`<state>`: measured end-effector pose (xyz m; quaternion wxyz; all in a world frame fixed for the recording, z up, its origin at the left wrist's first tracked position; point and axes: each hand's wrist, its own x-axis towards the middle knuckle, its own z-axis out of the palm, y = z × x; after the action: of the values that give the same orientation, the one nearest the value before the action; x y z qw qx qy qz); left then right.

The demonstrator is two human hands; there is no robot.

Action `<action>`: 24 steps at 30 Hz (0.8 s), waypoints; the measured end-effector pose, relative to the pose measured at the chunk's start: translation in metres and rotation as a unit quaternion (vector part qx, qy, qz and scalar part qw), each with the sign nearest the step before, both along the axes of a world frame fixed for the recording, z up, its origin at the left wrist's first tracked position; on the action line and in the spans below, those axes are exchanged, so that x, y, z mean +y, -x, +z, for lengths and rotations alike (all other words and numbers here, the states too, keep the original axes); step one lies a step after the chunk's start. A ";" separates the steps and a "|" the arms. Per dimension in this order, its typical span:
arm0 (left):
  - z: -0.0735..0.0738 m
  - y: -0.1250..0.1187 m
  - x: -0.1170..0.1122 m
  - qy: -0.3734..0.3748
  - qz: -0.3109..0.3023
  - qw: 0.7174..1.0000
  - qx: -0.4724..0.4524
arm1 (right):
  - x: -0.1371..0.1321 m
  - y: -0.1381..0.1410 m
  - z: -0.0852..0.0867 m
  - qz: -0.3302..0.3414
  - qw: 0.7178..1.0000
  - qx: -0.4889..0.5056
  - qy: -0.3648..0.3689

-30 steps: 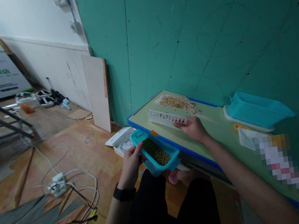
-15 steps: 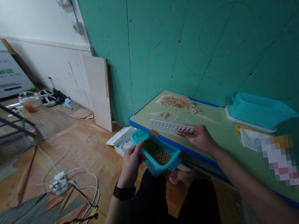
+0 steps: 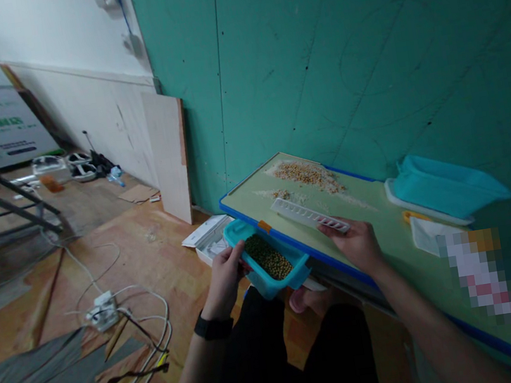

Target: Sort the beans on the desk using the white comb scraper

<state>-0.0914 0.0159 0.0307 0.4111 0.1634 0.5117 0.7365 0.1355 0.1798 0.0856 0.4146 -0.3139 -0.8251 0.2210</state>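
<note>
My left hand (image 3: 226,274) grips the left side of a turquoise plastic container (image 3: 270,287), thumb over its rim. Inside lie dark green beans (image 3: 258,250) and yellowish beans (image 3: 278,266), side by side. The container sits below the front edge of the table (image 3: 388,242), above my knees. My right hand (image 3: 352,242) pinches the near end of a white slotted plastic strip (image 3: 307,214), holding it over the tabletop. Beyond the strip lies a small heap of grains (image 3: 281,195), with a larger spread of yellow kernels and pale grains (image 3: 305,173) behind it.
Against the green wall at the table's right stands a bigger turquoise bin (image 3: 451,184). A white scoop-like piece (image 3: 428,235) lies nearer, beside a blurred-out item. An opened white box (image 3: 209,237) is left of the container. Cables and a power strip (image 3: 103,309) lie on the floor.
My right hand has moved the white slotted strip to the right, away from the container and farther over the table. My left hand and the container stay nearly in place.
</note>
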 end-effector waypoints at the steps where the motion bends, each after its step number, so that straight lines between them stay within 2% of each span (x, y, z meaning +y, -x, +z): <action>1: 0.000 0.000 0.000 0.000 0.001 1.000 -0.001 | 0.001 -0.001 -0.001 -0.002 1.000 0.001 -0.002; 8: -0.004 0.001 0.001 0.007 0.007 1.000 0.003 | 0.000 -0.001 0.005 -0.007 0.999 -0.034 -0.025; 14: -0.005 0.002 0.001 0.006 0.002 1.000 -0.001 | -0.028 -0.002 0.017 0.047 0.998 -0.043 0.018; 19: -0.005 0.002 0.002 0.005 0.001 1.000 -0.005 | -0.046 -0.007 0.023 0.059 0.996 -0.056 0.044; 21: -0.005 0.002 0.002 0.005 0.003 1.000 -0.005 | -0.046 -0.007 0.021 0.043 0.998 -0.049 0.018; 24: -0.006 -0.001 0.002 0.002 0.001 1.000 -0.011 | -0.045 0.001 0.016 0.012 0.997 -0.045 -0.068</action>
<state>-0.0905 0.0175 0.0246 0.4165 0.1542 0.5086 0.7376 0.1346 0.1347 0.1018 0.3951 -0.2848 -0.8596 0.1545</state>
